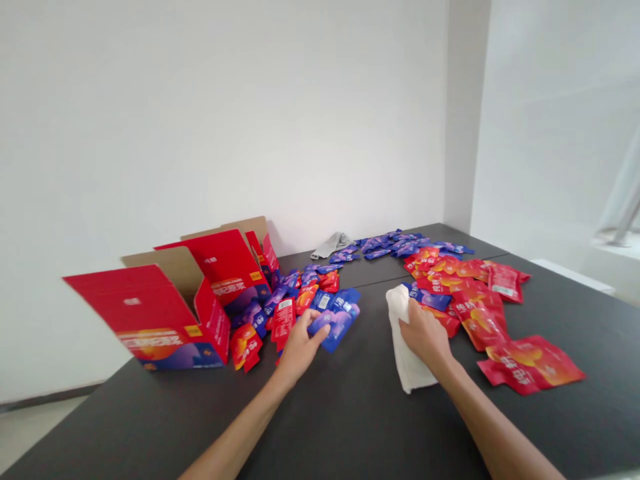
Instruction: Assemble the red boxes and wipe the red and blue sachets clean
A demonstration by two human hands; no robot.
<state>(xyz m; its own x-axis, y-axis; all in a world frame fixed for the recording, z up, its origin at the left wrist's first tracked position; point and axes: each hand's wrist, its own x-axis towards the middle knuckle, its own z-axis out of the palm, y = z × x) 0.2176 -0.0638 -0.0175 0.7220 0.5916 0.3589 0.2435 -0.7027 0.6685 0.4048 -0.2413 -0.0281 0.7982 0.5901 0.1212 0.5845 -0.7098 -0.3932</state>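
Note:
Between the thumb and fingers of my left hand (301, 343) is a blue-purple pouch (336, 323), held over the middle of the dark table. My right hand (423, 333) grips a white cloth (406, 357), which hangs down toward the tabletop. Left of the held pouch lies a heap of red and blue pouches (283, 319), beside the open cartons. To the right of the cloth, red-orange pouches (477, 310) lie in a loose pile. One red pouch (533, 363) sits nearest to me on that side.
Open red and blue cartons (150, 320) stand in a row at the left, flaps raised. A grey cloth (333, 245) and more blue pouches (395, 243) lie along the back of the dark table (340, 427), near the white wall (300, 120).

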